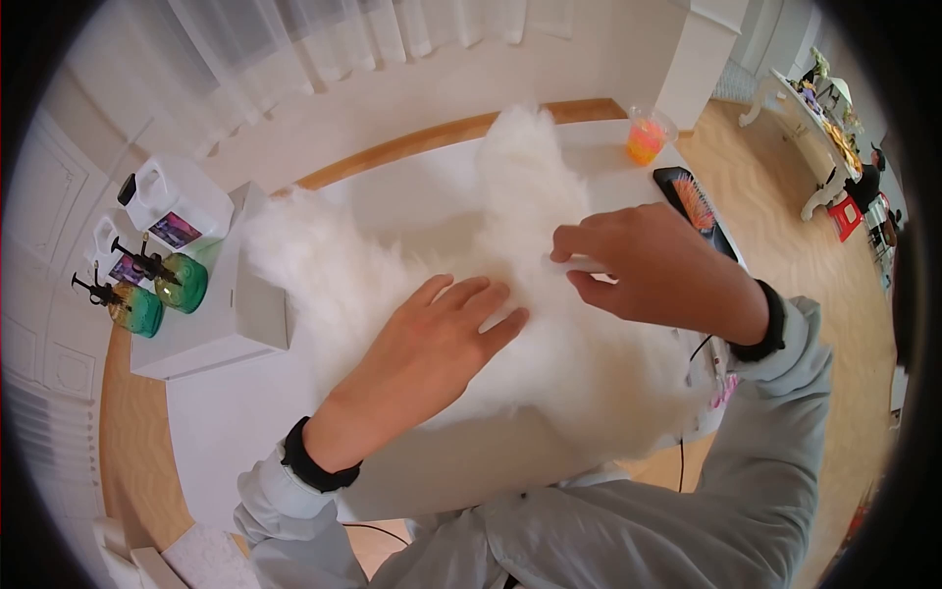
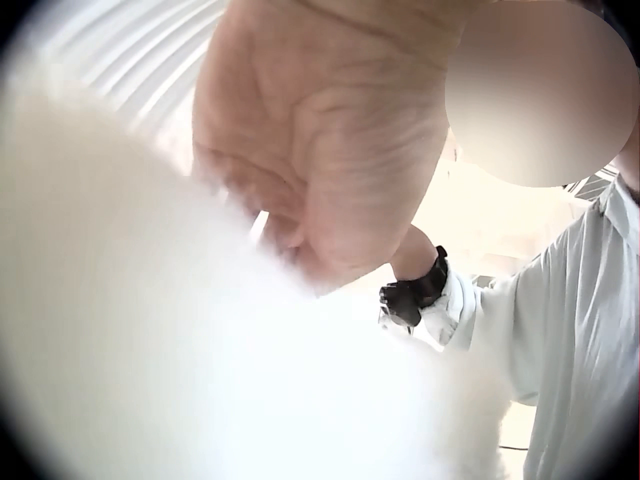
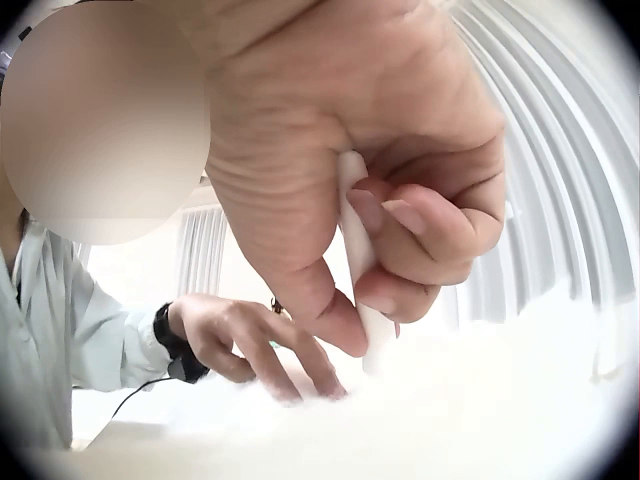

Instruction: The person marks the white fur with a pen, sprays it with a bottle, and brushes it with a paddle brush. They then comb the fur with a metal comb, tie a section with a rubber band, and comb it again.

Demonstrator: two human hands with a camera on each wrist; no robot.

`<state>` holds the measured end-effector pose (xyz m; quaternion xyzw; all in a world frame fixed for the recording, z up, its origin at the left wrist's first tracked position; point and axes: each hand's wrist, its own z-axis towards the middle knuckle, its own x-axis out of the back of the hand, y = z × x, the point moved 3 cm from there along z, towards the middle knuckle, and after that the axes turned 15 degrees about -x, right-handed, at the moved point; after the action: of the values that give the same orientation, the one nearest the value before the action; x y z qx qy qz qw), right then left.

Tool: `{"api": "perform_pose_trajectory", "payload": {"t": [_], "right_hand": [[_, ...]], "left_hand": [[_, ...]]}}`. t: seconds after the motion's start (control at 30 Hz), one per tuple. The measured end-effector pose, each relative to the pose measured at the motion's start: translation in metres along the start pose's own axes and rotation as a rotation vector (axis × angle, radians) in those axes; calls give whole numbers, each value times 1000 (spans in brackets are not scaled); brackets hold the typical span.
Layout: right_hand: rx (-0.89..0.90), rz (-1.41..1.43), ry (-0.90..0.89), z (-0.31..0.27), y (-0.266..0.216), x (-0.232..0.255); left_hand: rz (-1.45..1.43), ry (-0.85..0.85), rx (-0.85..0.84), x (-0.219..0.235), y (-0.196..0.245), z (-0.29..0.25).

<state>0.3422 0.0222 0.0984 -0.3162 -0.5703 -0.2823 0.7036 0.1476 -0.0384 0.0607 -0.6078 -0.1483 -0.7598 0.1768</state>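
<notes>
Head view: right hand (image 1: 653, 260) pinches a stick (image 3: 360, 255) above the fur (image 1: 589, 383)

Nearest are the person's grey sleeves (image 1: 775, 393), with a black band at each wrist. The left hand (image 1: 407, 348) has its fingers spread and slightly bent, the fingertips on the fur; it has hold of nothing. Beside it, the right hand is closed around the slim white stick, thumb against curled fingers; whether the lower end touches the fur, I cannot tell. The fur, white and fluffy, lies over the middle of the pale surface (image 1: 221, 442), under both hands.

To the left of the fur stands a white box (image 1: 260, 319), with two green spray bottles (image 1: 182, 282) and white jugs (image 1: 182, 201) by it. Toward the right edge lies a black tray (image 1: 728, 240) with something orange and spiky; past it, a clear cup (image 1: 648, 142) holds pink and orange contents. Farther off hang pale curtains (image 1: 343, 44), and a white table (image 1: 800, 128) stands at right.
</notes>
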Motion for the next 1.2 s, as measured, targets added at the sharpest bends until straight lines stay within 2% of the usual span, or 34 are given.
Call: {"api": "perform_pose_trajectory", "payload": {"t": [0.03,0.07,0.17,0.3,0.37,0.4,0.47,0.53,0.6,0.9,1.0,1.1,1.2], "right_hand": [[29,176,45,2,1,10],[32,170,44,3,1,16],[-132,91,0,9,5,30],[-60,95,3,13,8,16],[-102,39,-13,14,8,12],[-101,39,-14,13,8,11],[-30,132,-101,11,6,7],[-58,101,-113,11,3,4],[-63,-32,-26,12,3,2],[-56,-44,-11,14,15,-2],[-72,-40,-20,14,16,-3],[-138,-55,-41,14,13,-2],[-140,-45,-36,13,15,-2]], "left_hand": [[-8,-11,-4,3,-2,1],[-6,-5,-2,7,-3,3],[71,69,24,14,-12,11],[146,161,-23,1,-22,20],[17,44,-50,-6,-22,22],[17,44,-49,-5,-21,22],[-10,-38,-13,-3,-18,19],[-20,-26,-13,-1,-17,19],[-31,-13,-16,-1,-18,20],[-66,-42,-17,-6,-19,20],[-78,46,44,-9,-20,22],[-100,71,29,-10,-21,23],[-85,18,-25,-10,-19,23]]}}
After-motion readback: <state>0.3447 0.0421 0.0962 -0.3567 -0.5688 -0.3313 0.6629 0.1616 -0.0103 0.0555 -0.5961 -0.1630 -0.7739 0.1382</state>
